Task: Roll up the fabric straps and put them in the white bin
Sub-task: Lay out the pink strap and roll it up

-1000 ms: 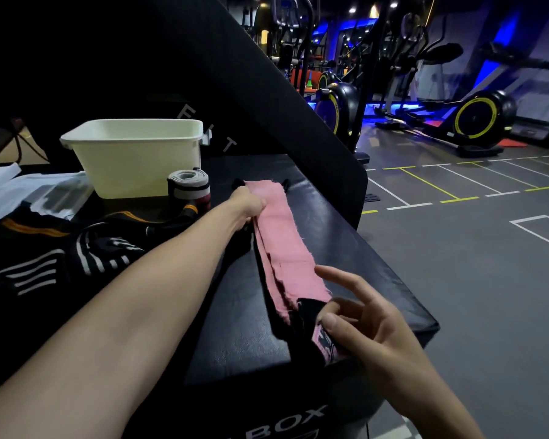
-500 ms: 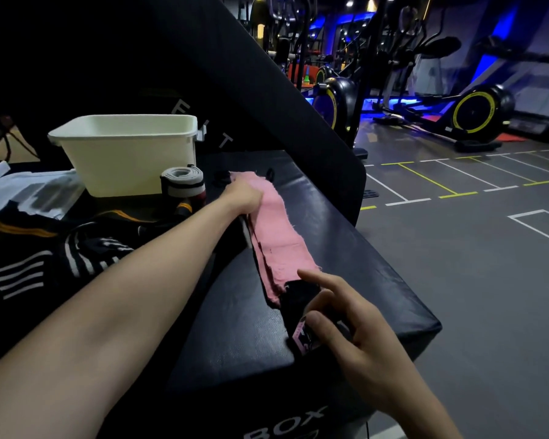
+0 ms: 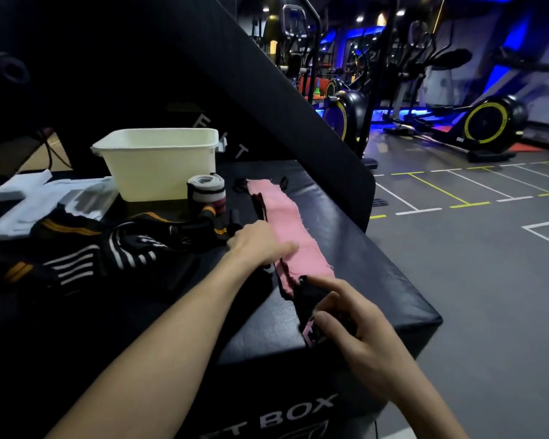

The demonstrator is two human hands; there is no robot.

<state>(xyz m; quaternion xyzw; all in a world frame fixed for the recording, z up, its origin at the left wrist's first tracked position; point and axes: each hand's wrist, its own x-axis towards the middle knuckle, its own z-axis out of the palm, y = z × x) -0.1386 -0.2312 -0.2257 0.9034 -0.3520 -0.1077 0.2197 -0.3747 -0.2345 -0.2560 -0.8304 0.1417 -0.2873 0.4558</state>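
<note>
A pink strap (image 3: 290,229) lies flat along the right side of the black box (image 3: 362,255), running from its far edge toward the near right corner. The right hand (image 3: 358,331) pinches the strap's dark near end (fingers curled round it), while the left hand (image 3: 260,240) presses flat on its middle. A rolled grey strap (image 3: 206,191) stands just beside the white bin (image 3: 159,166), at the box's far edge

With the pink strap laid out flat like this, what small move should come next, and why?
Probably the right hand should start turning the strap's black near end over onto itself. The pink strap lies flat along the black box, the left hand rests on its middle, and the right hand already pinches that end.
</note>
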